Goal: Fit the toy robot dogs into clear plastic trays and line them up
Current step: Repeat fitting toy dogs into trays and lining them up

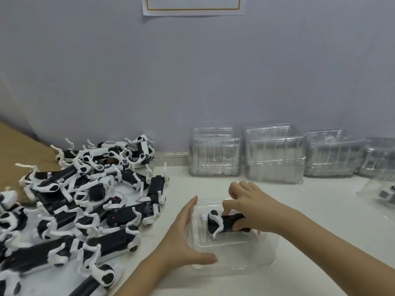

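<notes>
A black and white toy robot dog (220,223) lies inside a clear plastic tray (252,257) at the front middle of the white table. My right hand (250,208) grips the dog's black body from above, thumb and fingers curled round it. My left hand (186,236) is flat with straight fingers and presses against the tray's left side, thumb along its front edge. The dog's far end is hidden under my right hand.
A big heap of loose robot dogs (81,201) covers the table's left side. Stacks of clear trays (273,154) stand along the grey wall at the back right. A tray with a dog in it (382,195) sits at the right edge.
</notes>
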A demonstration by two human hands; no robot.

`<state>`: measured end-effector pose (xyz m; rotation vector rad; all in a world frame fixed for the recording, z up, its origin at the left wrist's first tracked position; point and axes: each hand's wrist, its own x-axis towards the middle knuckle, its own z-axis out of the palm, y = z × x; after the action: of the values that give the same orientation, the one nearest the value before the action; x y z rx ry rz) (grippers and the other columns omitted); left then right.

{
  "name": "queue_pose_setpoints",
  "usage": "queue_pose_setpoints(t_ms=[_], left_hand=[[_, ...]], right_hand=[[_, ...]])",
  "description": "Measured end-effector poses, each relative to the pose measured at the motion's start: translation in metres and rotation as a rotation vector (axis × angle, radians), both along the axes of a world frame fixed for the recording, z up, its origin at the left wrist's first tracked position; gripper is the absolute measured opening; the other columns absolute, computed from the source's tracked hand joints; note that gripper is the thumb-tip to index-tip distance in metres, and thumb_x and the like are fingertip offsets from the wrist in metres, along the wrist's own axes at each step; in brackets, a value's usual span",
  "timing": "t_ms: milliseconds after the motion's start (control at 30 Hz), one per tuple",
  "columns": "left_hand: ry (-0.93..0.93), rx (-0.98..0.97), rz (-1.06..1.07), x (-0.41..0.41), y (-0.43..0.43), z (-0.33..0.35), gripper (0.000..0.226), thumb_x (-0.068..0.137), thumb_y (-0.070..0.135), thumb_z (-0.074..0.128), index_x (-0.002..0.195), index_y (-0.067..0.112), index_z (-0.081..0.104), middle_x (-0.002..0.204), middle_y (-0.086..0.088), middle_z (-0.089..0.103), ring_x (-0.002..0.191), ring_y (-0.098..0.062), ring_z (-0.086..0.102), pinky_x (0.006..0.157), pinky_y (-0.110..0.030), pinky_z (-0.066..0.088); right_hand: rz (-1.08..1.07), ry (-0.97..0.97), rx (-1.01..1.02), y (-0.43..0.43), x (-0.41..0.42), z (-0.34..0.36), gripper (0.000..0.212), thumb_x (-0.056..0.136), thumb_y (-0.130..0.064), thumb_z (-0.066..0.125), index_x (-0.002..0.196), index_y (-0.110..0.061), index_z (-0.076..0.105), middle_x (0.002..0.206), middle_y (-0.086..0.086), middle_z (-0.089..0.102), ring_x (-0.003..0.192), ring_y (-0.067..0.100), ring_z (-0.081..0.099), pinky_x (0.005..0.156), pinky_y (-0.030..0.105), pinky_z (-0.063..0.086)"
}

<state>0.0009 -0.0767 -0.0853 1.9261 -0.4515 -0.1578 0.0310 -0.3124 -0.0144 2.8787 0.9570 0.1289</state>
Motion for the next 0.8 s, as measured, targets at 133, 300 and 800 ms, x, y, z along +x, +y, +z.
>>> queue_pose_setpoints(t_ms=[133, 300, 800], left_hand=[[0.063, 0.006, -0.055, 0.002, 0.004, 0.001, 0.138, 0.045, 0.057, 0.092, 0.140, 0.066, -0.008, 0.140, 0.055, -0.006, 0.134, 0.026, -0.005, 0.106, -0.006, 0.015], [0.317, -0.364, 0.088, 0.005, -0.008, 0.015, 0.156, 0.025, 0.071, 0.078, 0.155, 0.023, 0.006, 0.163, 0.000, 0.009, 0.149, -0.017, 0.014, 0.119, -0.033, 0.016], [-0.288, -0.363, 0.274, 0.030, -0.031, 0.077, 0.076, 0.082, 0.044, 0.072, 0.139, 0.063, 0.024, 0.136, 0.050, 0.031, 0.135, 0.017, 0.026, 0.111, -0.012, 0.024]], right_hand=[[-0.121, 0.235, 0.231, -0.011, -0.003, 0.002, 0.034, 0.091, -0.050, 0.060, 0.124, -0.054, 0.053, 0.105, -0.021, 0.044, 0.104, 0.005, 0.041, 0.090, 0.025, 0.026], [-0.783, 0.377, 1.245, -0.024, -0.043, -0.026, 0.082, 0.075, -0.066, 0.059, 0.147, -0.034, 0.038, 0.147, -0.005, 0.041, 0.137, 0.017, 0.036, 0.116, 0.044, 0.027], [-0.528, 0.472, 1.844, 0.008, -0.018, 0.008, 0.070, 0.057, -0.032, 0.082, 0.118, -0.031, 0.048, 0.102, 0.005, 0.073, 0.088, 0.024, 0.073, 0.071, 0.040, 0.056]])
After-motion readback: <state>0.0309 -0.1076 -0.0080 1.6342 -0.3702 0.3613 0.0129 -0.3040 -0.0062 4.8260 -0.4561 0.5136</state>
